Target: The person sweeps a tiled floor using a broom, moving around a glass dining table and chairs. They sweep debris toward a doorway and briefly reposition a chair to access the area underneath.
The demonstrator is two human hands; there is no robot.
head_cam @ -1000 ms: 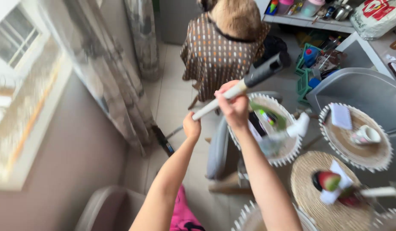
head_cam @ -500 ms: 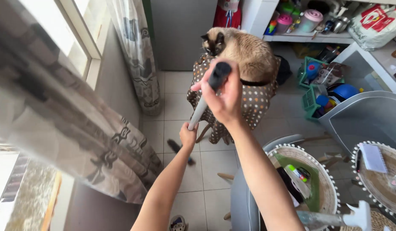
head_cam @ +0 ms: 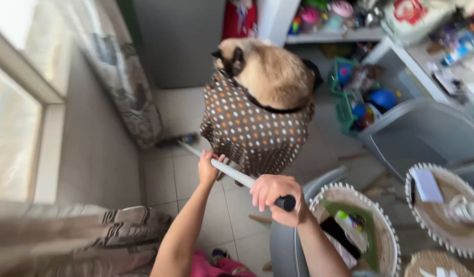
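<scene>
Two hands are on one long pole here, and the sweeping looks only partly done, as far as I can judge. At the far left is the window (head_cam: 14, 133), with a curtain (head_cam: 127, 77) hanging beside it and more patterned cloth (head_cam: 93, 231) bunched low along the wall. The broom (head_cam: 232, 173) slants across the tiled floor (head_cam: 170, 174): its head, a blurred dark shape, sits on the tiles at the foot of the curtain, close to the wall, and its pale handle rises to the right toward the person. The left hand (head_cam: 207, 166) is wrapped round the handle about midway, fingers closed on it. Further right the right hand (head_cam: 275, 197) grips the black top end, fingers curled tight round it.

Just behind the handle stands a stool draped in brown dotted cloth (head_cam: 257, 128), and a cream cat (head_cam: 270, 72) with a dark face lies curled on top. The tiles near the wall look fairly bare, though I cannot make out dust or crumbs at this blur. To the right, bits of wood or sticks lie on the floor beside a grey chair (head_cam: 426, 133), so that patch seems untouched. Round woven trays (head_cam: 396, 241) with small things on them fill the lower right corner, and shelves (head_cam: 339, 36) crowded with bright objects run along the back.
</scene>
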